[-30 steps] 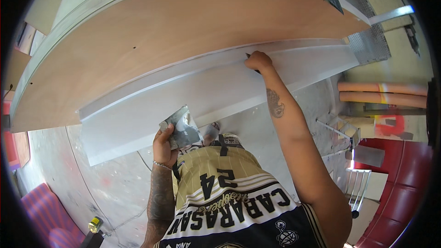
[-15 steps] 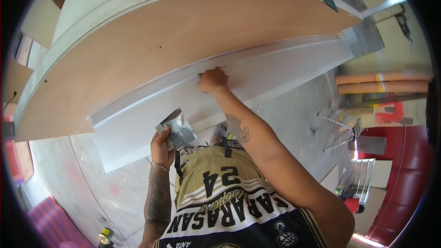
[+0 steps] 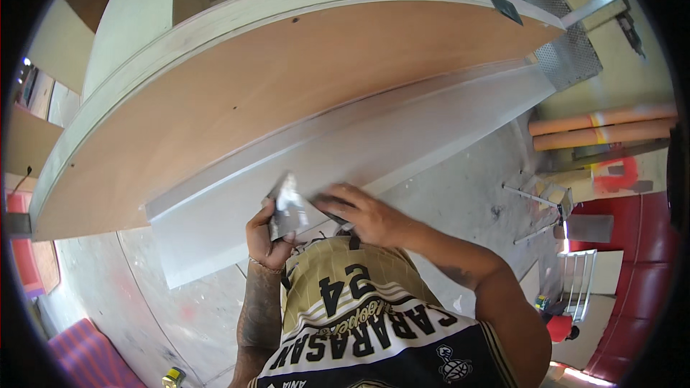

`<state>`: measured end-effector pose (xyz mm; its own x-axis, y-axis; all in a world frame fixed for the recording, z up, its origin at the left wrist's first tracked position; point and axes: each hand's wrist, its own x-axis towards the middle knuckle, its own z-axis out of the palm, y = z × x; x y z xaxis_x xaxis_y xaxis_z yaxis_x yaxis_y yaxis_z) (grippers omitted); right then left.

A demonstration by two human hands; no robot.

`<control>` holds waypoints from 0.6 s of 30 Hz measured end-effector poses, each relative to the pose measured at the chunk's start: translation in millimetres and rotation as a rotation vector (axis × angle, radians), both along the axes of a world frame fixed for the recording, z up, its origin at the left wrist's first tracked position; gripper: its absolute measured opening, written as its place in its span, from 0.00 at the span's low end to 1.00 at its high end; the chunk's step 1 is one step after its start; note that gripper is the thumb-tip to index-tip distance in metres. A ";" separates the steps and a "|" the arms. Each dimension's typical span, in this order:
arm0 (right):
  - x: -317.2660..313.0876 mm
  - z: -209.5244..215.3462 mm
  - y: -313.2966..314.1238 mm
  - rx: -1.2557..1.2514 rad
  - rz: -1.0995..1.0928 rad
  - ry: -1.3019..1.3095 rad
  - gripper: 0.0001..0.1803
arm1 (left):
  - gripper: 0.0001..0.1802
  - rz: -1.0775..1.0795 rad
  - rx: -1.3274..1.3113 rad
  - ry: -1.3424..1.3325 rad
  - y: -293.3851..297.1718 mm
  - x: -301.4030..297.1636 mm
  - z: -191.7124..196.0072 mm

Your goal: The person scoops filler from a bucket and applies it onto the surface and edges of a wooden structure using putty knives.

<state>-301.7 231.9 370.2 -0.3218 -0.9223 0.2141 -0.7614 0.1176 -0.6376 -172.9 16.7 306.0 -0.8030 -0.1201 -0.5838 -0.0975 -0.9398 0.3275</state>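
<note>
My left hand (image 3: 267, 236) grips a shiny silver metal plate (image 3: 290, 212), tilted up in front of my waist. Close to its right side is my right hand (image 3: 368, 217), fingers curled around a dark flat tool (image 3: 333, 207). Motion smears that tool, so its exact kind is unclear; it looks near the plate, but contact cannot be made out. Beyond both hands runs a long white strip panel (image 3: 215, 226), meeting a large brown wooden board (image 3: 237, 111) with a pale curved-looking edge. Neither hand touches the panel.
At right stand a small metal step stool (image 3: 550, 205) and orange rolls (image 3: 604, 126). A red padded surface (image 3: 650, 244) lies beyond. A striped purple mat (image 3: 97, 356) and a yellow-topped can (image 3: 172, 376) are on the floor at lower left.
My right hand has come back from the white panel toward my body, beside the metal plate. The left hand still holds the plate, now turned more upright.
</note>
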 end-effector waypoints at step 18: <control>-312.8 -103.4 110.8 0.911 -1.087 -0.095 0.19 | 0.15 0.187 -0.208 -0.157 14.5 9.5 12.0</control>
